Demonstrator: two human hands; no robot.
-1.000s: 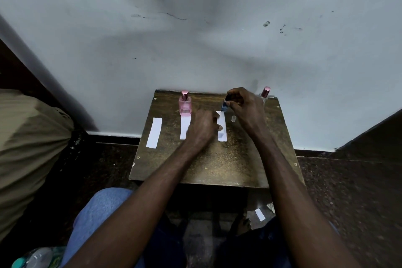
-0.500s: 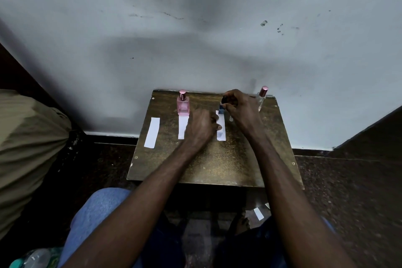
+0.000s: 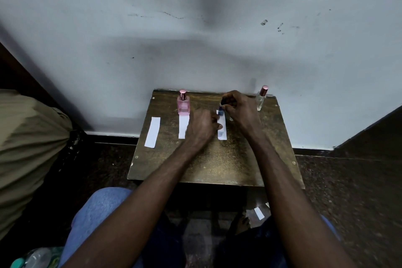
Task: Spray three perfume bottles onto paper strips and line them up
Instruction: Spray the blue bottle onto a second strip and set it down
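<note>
On a small wooden table [image 3: 217, 165] lie three white paper strips: a left strip [image 3: 152, 132], a middle strip [image 3: 183, 126] and a right strip [image 3: 222, 134] with a bluish stain. A pink perfume bottle [image 3: 183, 104] stands at the far end of the middle strip. My right hand [image 3: 240, 109] grips the top of a small blue bottle [image 3: 220, 112] that stands at the far end of the right strip. My left hand [image 3: 202, 128] is curled, its fingertips pressing that strip's left edge. A clear bottle with a pink cap [image 3: 261, 99] stands at the back right.
A small clear object [image 3: 231, 118] lies on the table under my right hand. The table's back edge meets a grey wall [image 3: 195, 50]. Olive cloth [image 3: 28, 137] bulges at left. A paper scrap [image 3: 258, 213] and a plastic bottle [image 3: 37, 259] lie on the floor.
Both hands stay almost where they were, the right on the blue bottle and the left on the right strip. Only the view shifts slightly.
</note>
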